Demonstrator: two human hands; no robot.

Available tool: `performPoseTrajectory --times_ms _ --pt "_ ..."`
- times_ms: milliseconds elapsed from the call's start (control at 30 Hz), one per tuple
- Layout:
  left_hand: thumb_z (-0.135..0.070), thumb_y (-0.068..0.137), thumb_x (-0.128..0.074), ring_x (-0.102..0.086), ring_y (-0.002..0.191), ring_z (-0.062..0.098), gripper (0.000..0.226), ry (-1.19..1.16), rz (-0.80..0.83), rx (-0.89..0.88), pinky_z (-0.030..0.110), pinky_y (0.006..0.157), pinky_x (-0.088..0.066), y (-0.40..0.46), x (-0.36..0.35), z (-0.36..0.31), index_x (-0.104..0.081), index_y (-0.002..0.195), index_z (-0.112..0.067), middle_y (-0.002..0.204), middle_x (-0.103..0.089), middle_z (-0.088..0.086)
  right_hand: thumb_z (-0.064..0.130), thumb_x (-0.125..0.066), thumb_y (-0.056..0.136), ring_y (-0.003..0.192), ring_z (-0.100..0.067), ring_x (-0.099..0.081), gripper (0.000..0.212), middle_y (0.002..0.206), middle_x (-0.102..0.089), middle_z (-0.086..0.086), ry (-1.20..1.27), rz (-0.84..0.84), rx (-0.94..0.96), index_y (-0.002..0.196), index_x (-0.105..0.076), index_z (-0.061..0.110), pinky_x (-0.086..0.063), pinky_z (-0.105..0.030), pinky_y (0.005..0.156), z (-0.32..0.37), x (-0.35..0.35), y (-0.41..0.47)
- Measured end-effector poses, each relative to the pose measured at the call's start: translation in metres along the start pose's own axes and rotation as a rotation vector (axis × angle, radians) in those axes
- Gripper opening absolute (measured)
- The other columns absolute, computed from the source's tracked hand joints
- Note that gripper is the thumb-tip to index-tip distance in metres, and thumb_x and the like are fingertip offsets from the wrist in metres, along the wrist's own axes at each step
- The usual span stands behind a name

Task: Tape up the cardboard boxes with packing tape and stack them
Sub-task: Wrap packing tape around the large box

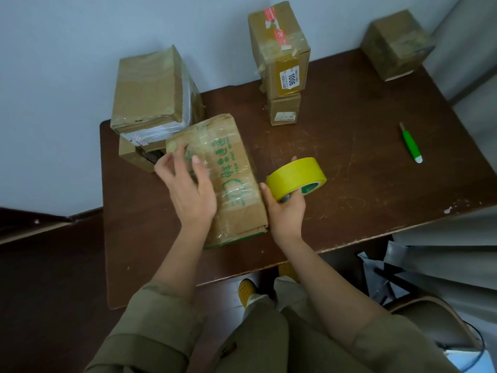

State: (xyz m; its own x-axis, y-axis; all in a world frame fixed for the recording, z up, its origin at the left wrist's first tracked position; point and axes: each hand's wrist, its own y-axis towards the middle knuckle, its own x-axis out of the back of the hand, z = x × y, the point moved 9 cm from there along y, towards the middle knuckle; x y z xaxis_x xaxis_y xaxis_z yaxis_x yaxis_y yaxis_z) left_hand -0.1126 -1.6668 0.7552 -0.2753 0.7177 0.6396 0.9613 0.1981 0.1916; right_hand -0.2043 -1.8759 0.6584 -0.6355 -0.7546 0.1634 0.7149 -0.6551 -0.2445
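- The box with green print (228,168) lay on the tabletop (363,157) directly in front of the person, between the two hands, its long axis running from the near edge away and slightly leftward.
- The left hand (189,189) was over the box's left side, fingers loosely spread and gripping nothing; whether it touched the cardboard could not be told. It was the nearer hand.
- The right hand (286,211) sat just beside the box's near right corner, fingers curled round a yellow tape roll (295,179).
- The box looked worn, creased at the near end, with clear tape already across its top.
- In my judgement, the tape had to cross leftward onto the box.
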Motion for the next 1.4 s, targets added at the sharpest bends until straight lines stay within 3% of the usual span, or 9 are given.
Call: performPoseTrajectory --times_ms 133,233,333,633,800,933,1133,1267,1400 --pt "-0.045 0.098 -0.037 -0.041 0.117 0.009 0.058 0.011 0.015 0.077 0.017 0.098 -0.029 0.007 0.025 0.027 -0.047 0.145 -0.013 0.14 -0.036 0.014 0.026 -0.079 0.085 0.078 -0.037 -0.062 0.044 0.084 -0.065 -0.023 0.051 0.105 0.092 0.104 -0.055 -0.006 -0.051 -0.054 0.076 0.021 -0.023 -0.017" --pt "-0.058 0.092 -0.033 -0.038 0.109 0.003 0.069 0.022 0.034 0.163 0.022 0.097 -0.028 0.006 0.043 0.049 -0.043 0.148 -0.019 0.142 -0.033 0.009 0.025 -0.076 0.087 0.078 -0.023 -0.064 0.051 0.081 -0.067 -0.006 0.191 0.234 0.127 0.133 -0.056 0.022 -0.053 -0.041 0.081 0.04 -0.04 -0.026" --pt "-0.069 0.087 -0.03 -0.039 0.11 0.006 0.079 -0.038 0.043 0.225 0.024 0.098 -0.028 -0.001 0.054 0.065 -0.039 0.15 -0.021 0.142 -0.03 0.007 0.028 -0.067 0.09 0.083 -0.011 -0.061 0.076 0.081 -0.065 0.015 0.216 0.316 0.188 0.151 -0.024 0.04 -0.049 -0.028 0.089 0.054 -0.053 -0.031" --pt "-0.079 0.076 -0.057 -0.022 0.146 0.04 0.117 -0.117 0.179 0.789 0.055 0.114 -0.027 0.028 0.058 0.076 0.003 0.158 -0.022 0.163 -0.005 0.017 0.029 -0.063 0.092 0.079 -0.003 -0.058 0.072 0.074 -0.061 0.02 0.136 0.463 0.291 0.154 -0.028 0.032 -0.044 -0.022 0.086 0.079 -0.085 -0.056" --pt "-0.07 0.056 -0.077 -0.039 0.139 0.031 0.126 -0.296 0.283 0.703 0.053 0.112 -0.037 0.031 0.035 0.087 -0.013 0.156 -0.03 0.156 -0.035 0.008 0.027 -0.063 0.092 0.087 -0.019 -0.063 0.069 0.08 -0.065 0.001 0.187 0.413 0.309 0.154 -0.032 0.028 -0.048 -0.036 0.092 0.096 -0.083 -0.063" --pt "-0.04 0.085 -0.071 -0.066 0.109 0.022 0.061 -0.61 0.373 0.815 0.044 0.095 -0.052 -0.002 0.013 0.1 -0.046 0.138 -0.023 0.123 -0.067 0.0 0.032 -0.069 0.088 0.081 -0.035 -0.064 0.043 0.077 -0.065 -0.012 0.077 0.427 0.348 0.126 -0.054 0.019 -0.052 -0.054 0.085 0.098 -0.082 -0.063" --pt "-0.029 0.102 -0.046 -0.037 0.138 0.037 0.071 -0.245 0.046 0.724 0.041 0.108 -0.031 -0.015 0.031 0.087 -0.005 0.158 -0.014 0.158 -0.025 0.019 0.075 -0.059 0.081 0.094 -0.033 -0.064 0.029 0.08 -0.066 0.005 -0.181 0.503 0.363 0.104 -0.059 0.059 -0.049 -0.056 0.089 0.075 -0.098 -0.085" --pt "-0.048 0.104 -0.035 -0.045 0.128 0.044 0.073 -0.083 0.048 0.633 0.046 0.1 -0.037 -0.016 0.028 0.08 0.002 0.158 -0.017 0.152 -0.034 0.021 0.033 -0.075 0.087 0.08 -0.032 -0.067 0.036 0.076 -0.069 -0.01 -0.034 0.491 0.361 0.107 -0.062 0.006 -0.053 -0.047 0.076 0.099 -0.082 -0.083" --pt "-0.052 0.103 -0.032 -0.047 0.125 0.048 0.075 0.011 0.09 0.615 0.05 0.096 -0.039 -0.017 0.029 0.078 0.002 0.158 -0.016 0.153 -0.033 0.018 0.018 -0.075 0.089 0.081 -0.026 -0.067 0.015 0.084 -0.071 -0.01 0.037 0.522 0.354 0.096 -0.072 0.031 -0.05 -0.034 0.076 0.113 -0.073 -0.078"
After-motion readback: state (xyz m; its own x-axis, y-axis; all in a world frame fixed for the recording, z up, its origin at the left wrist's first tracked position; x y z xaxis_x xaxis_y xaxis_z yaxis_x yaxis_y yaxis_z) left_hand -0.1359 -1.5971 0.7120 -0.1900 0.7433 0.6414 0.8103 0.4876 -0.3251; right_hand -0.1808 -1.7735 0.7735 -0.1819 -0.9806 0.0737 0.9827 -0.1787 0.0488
